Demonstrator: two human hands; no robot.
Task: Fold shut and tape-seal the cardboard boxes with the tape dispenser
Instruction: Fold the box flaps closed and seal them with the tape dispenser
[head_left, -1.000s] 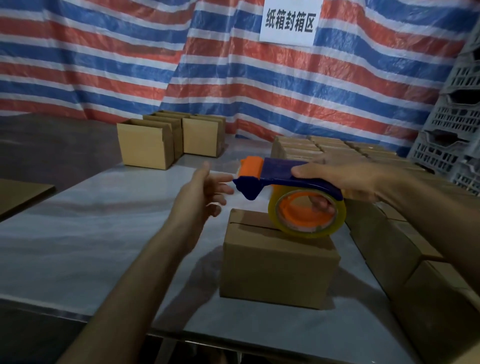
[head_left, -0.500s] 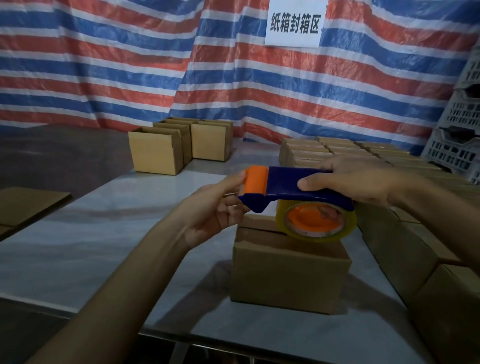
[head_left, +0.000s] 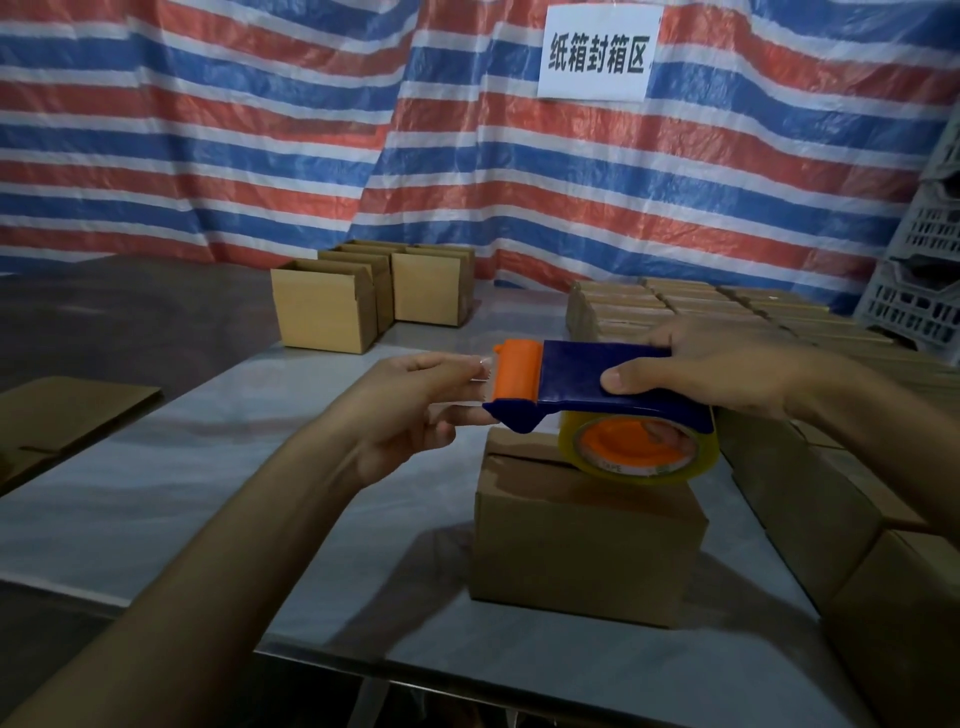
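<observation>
Here, the tape dispenser (head_left: 587, 374) hangs level in the air between the two grips, its yellowish tape roll (head_left: 641, 470) just over the top of a closed cardboard box (head_left: 582, 540) — whether roll and box touch I cannot tell. The right grip (head_left: 727, 371) holds the blue body from above, thumb on the near side and fingers curled over the far edge. The left grip (head_left: 410, 410) is narrow, pinching the dispenser's orange front end (head_left: 517, 371): upper fingertips on its edge, lower fingers against the blue nose beneath. The box stands on the grey counter (head_left: 156, 493) below the right grip, flaps folded, seam showing. Beyond the left grip stand open boxes (head_left: 322, 312); beyond and beneath the right grip run packed rows of boxes (head_left: 675, 306). Far left of the left grip lies flat cardboard (head_left: 67, 415) — behind everything hangs a striped tarp (head_left: 260, 156) with a white sign (head_left: 597, 52).
</observation>
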